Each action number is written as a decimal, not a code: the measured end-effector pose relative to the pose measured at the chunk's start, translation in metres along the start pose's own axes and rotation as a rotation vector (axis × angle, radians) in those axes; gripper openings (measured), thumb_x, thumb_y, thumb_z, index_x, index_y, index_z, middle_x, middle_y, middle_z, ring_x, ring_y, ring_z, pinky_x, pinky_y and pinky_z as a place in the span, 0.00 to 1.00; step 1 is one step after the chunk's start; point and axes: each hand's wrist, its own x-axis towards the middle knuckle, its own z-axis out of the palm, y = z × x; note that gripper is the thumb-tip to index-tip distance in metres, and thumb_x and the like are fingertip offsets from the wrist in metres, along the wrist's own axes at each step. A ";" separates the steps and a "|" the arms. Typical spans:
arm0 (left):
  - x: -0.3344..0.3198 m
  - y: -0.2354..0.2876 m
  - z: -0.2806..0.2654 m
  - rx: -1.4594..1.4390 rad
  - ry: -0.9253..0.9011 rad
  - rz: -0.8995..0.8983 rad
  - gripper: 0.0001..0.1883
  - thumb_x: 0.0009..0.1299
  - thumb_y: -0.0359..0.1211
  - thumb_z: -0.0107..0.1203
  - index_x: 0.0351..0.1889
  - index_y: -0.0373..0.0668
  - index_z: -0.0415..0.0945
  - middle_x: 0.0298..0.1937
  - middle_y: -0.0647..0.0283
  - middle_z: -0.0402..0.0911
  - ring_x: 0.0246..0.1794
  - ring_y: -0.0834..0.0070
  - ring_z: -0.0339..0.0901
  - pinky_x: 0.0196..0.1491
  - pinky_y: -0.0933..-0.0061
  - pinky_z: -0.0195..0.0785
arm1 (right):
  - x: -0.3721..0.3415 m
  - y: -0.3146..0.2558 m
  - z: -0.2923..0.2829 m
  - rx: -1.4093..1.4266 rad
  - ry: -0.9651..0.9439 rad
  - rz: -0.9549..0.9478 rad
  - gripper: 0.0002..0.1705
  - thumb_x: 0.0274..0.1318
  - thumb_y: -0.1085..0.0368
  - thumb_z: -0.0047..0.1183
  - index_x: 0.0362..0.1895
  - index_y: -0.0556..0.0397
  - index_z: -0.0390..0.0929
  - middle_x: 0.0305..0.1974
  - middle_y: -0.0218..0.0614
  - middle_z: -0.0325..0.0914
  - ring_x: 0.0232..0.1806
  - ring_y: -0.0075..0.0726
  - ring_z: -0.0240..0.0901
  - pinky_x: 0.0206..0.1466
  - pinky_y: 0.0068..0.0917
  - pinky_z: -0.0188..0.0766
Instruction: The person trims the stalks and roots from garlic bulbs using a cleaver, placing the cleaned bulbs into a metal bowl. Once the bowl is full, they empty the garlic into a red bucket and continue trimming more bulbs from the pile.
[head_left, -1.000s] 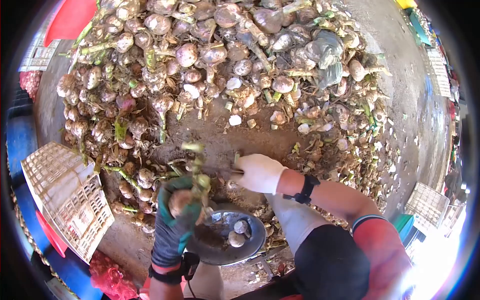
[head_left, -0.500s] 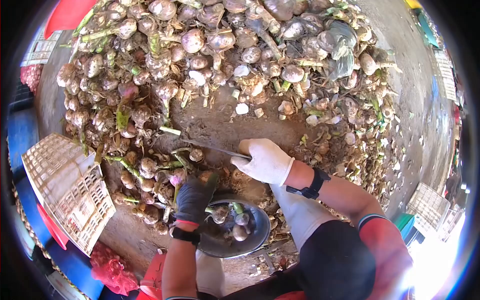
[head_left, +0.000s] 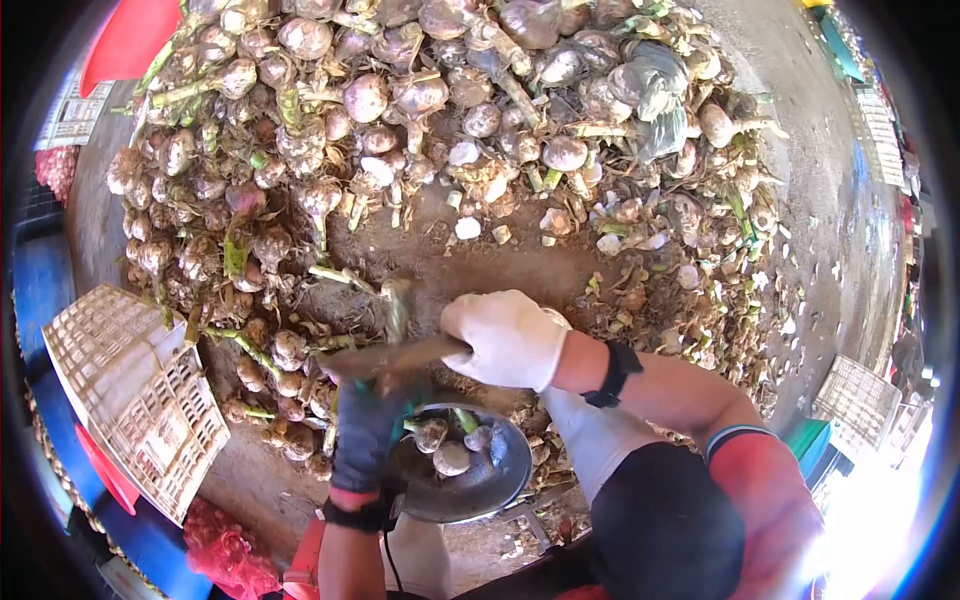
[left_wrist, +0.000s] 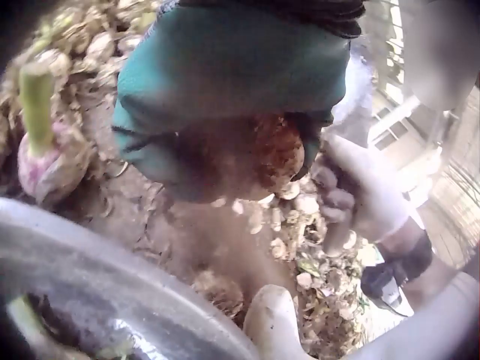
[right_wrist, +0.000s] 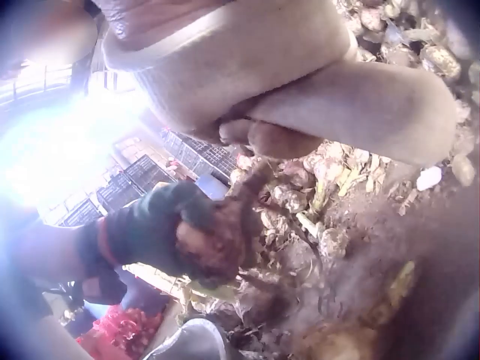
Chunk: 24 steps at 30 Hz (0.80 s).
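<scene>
My left hand (head_left: 368, 430), in a dark glove with green palm, grips a brown root-covered bulb (left_wrist: 279, 154). In the head view the bulb is mostly hidden behind the blade, and a blurred pale stem stands above. The white-gloved right hand (head_left: 508, 338) curls round the handle of a knife, whose blade (head_left: 395, 357) lies across the top of the left hand. Just below the hands, a dark round basin (head_left: 500, 475) holds several bulbs (head_left: 451, 458). In the right wrist view the left hand (right_wrist: 176, 232) shows fingers wrapped round the bulb (right_wrist: 202, 244).
A large heap of bulbs with stems (head_left: 365, 97) spreads across the far side and left. Trimmings (head_left: 700, 300) cover the ground at right. A white plastic crate (head_left: 135, 390) stands left, near a red net bag (head_left: 228, 550). A grey plastic bag (head_left: 655, 95) lies on the heap.
The left hand has lifted from the nearby bulbs with a bulb in its grip. The right hand has moved slightly left, bringing the knife over the left hand.
</scene>
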 end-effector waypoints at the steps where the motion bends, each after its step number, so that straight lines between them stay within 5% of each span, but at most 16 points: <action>1: -0.007 0.016 0.002 0.319 -0.021 0.307 0.26 0.55 0.26 0.65 0.52 0.37 0.68 0.46 0.61 0.76 0.44 0.73 0.74 0.48 0.72 0.70 | 0.004 0.011 0.005 -0.051 -0.097 0.124 0.15 0.53 0.55 0.51 0.31 0.54 0.76 0.30 0.47 0.78 0.35 0.55 0.76 0.39 0.47 0.72; 2: -0.008 0.021 0.000 0.313 -0.030 0.309 0.26 0.55 0.26 0.65 0.52 0.37 0.68 0.46 0.61 0.76 0.44 0.73 0.74 0.48 0.72 0.70 | 0.006 0.025 0.013 -0.101 -0.195 0.247 0.14 0.52 0.56 0.51 0.32 0.54 0.77 0.31 0.47 0.78 0.35 0.54 0.77 0.39 0.46 0.73; 4: -0.010 0.031 -0.010 0.729 0.026 0.546 0.28 0.54 0.27 0.66 0.54 0.38 0.68 0.47 0.61 0.75 0.44 0.73 0.74 0.50 0.69 0.69 | 0.003 0.036 0.015 -0.121 -0.101 0.227 0.16 0.51 0.54 0.52 0.28 0.54 0.75 0.27 0.49 0.76 0.33 0.58 0.74 0.37 0.47 0.71; 5: -0.012 0.037 -0.008 0.280 -0.074 0.204 0.33 0.56 0.27 0.63 0.61 0.40 0.63 0.52 0.60 0.73 0.42 0.73 0.73 0.50 0.70 0.70 | -0.004 0.036 0.018 0.019 -0.066 0.245 0.16 0.52 0.54 0.52 0.28 0.55 0.76 0.26 0.49 0.76 0.32 0.58 0.74 0.37 0.46 0.71; 6: -0.010 0.037 -0.003 0.279 -0.066 0.210 0.33 0.56 0.27 0.63 0.61 0.40 0.63 0.52 0.60 0.73 0.42 0.73 0.73 0.50 0.70 0.70 | -0.006 0.024 0.008 0.156 -0.023 0.266 0.16 0.52 0.54 0.52 0.28 0.55 0.76 0.25 0.50 0.76 0.31 0.58 0.74 0.36 0.45 0.71; 8: -0.005 0.032 0.008 -0.310 0.010 0.100 0.39 0.59 0.26 0.61 0.68 0.43 0.55 0.56 0.59 0.70 0.41 0.75 0.73 0.45 0.73 0.72 | -0.001 0.008 0.004 0.259 -0.012 0.280 0.17 0.54 0.53 0.51 0.27 0.56 0.77 0.24 0.51 0.76 0.31 0.58 0.75 0.37 0.47 0.71; 10: -0.012 0.040 0.013 -0.304 -0.178 -0.088 0.43 0.60 0.25 0.60 0.72 0.44 0.47 0.59 0.58 0.68 0.43 0.77 0.74 0.41 0.78 0.73 | -0.001 -0.001 0.006 0.297 -0.007 0.240 0.17 0.54 0.54 0.51 0.29 0.57 0.77 0.25 0.53 0.76 0.31 0.60 0.75 0.36 0.47 0.70; 12: -0.011 0.032 0.021 -0.275 -0.176 0.091 0.40 0.60 0.24 0.60 0.70 0.43 0.52 0.57 0.58 0.69 0.43 0.77 0.75 0.39 0.78 0.75 | 0.000 -0.002 0.005 0.469 0.012 0.296 0.16 0.54 0.56 0.52 0.30 0.57 0.77 0.24 0.54 0.75 0.31 0.61 0.74 0.36 0.47 0.69; 18: 0.010 0.021 0.023 -0.274 -0.062 0.087 0.31 0.62 0.23 0.59 0.63 0.42 0.61 0.51 0.63 0.73 0.43 0.79 0.74 0.40 0.77 0.75 | -0.003 -0.003 0.007 0.409 -0.062 0.319 0.14 0.54 0.57 0.52 0.32 0.57 0.77 0.25 0.55 0.75 0.31 0.60 0.74 0.35 0.45 0.70; 20: 0.017 0.017 0.030 -0.158 -0.221 0.125 0.31 0.60 0.22 0.59 0.63 0.43 0.62 0.54 0.64 0.72 0.49 0.77 0.72 0.49 0.76 0.71 | -0.002 -0.005 0.018 0.401 0.029 0.133 0.14 0.54 0.57 0.51 0.34 0.56 0.78 0.26 0.55 0.76 0.31 0.60 0.75 0.36 0.45 0.70; 24: 0.003 0.037 0.048 -0.440 -0.277 -0.051 0.33 0.61 0.23 0.58 0.65 0.44 0.59 0.48 0.64 0.75 0.46 0.77 0.74 0.46 0.77 0.71 | 0.008 0.014 0.021 0.716 0.085 0.432 0.15 0.55 0.58 0.52 0.40 0.55 0.80 0.24 0.45 0.78 0.23 0.42 0.76 0.31 0.35 0.71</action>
